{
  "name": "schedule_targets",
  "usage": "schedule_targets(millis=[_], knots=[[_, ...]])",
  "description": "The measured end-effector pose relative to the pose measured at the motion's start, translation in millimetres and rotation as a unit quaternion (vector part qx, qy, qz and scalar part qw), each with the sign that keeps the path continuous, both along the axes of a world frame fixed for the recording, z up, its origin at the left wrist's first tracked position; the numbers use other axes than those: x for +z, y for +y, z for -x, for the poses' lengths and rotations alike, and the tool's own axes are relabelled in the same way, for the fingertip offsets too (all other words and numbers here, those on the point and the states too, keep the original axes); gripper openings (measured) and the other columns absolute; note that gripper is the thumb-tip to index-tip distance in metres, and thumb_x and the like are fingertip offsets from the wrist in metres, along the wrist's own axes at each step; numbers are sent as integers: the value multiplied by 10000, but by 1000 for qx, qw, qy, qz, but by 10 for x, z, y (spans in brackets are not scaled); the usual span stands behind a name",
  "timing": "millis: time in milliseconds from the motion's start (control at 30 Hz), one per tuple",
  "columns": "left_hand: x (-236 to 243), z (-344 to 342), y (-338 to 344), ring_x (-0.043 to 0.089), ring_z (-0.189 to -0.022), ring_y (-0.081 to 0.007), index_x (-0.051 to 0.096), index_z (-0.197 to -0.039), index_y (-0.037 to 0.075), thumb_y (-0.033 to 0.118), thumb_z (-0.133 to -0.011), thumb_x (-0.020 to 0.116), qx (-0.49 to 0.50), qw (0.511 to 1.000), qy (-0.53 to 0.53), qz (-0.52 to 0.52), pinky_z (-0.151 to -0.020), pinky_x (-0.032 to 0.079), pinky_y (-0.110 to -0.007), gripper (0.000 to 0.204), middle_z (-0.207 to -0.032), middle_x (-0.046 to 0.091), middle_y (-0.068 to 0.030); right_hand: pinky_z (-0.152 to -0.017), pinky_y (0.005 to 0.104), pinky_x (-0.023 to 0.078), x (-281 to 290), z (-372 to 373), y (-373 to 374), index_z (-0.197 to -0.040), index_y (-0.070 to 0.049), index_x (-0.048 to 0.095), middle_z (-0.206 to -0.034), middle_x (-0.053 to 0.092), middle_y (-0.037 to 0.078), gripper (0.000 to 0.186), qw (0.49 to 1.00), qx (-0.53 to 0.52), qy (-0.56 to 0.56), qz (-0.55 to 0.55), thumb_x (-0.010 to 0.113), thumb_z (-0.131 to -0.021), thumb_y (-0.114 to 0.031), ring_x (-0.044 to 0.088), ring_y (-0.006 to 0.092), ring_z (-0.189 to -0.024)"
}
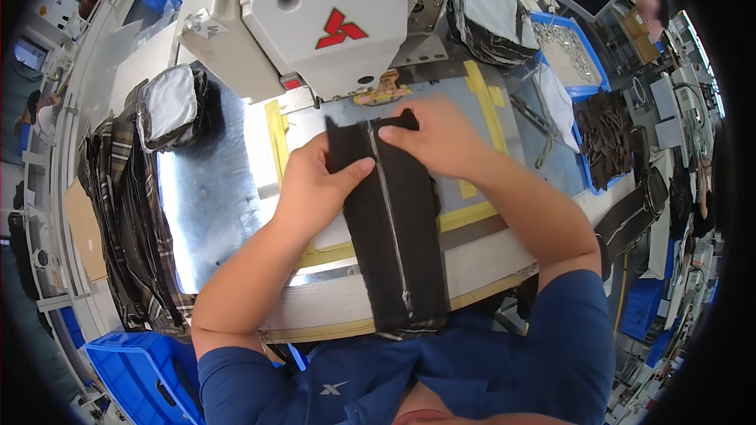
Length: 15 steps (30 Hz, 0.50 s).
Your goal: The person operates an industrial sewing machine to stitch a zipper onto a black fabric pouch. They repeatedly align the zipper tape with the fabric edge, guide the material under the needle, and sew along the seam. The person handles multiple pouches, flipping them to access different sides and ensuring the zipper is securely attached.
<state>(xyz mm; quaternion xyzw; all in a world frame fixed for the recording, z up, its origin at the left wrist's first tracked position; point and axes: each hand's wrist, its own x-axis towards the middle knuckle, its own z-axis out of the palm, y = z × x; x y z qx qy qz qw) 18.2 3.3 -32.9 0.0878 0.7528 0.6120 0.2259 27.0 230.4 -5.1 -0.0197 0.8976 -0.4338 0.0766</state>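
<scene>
Seemingly being aligned, a black zippered panel (368, 228) is pinched by left hand (323, 185) and right hand (437, 138) near the sewing machine (327, 59), its near end overhanging the tabletop (323, 304); straight, flat feeding seems needed next.

Black strip (412, 228), silver zip (389, 212), plaid fabric (130, 228)
</scene>
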Motion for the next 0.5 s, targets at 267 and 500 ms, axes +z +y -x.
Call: schedule_targets(millis=[267,500], knots=[[105,-34,155,705,-922,-294,583,-1483,23,289,-830,897,-117,873,328,341,-796,542,-378,772,-1110,732,-164,-936,539,531,-219,299,253,-1010,100,739,-1066,707,317,391,990,9,8,-140,767,-921,-279,669,499,-1058],[-84,232,290,579,-1331,-408,590,-1419,-89,584,-807,812,-234,770,511,303,-1181,432,-475,936,-1429,611,-237,-796,526,539,-388,471,372,-937,66,750,-891,703,299,353,986,22,72,-149,786,-881,-281,690,486,-881]])
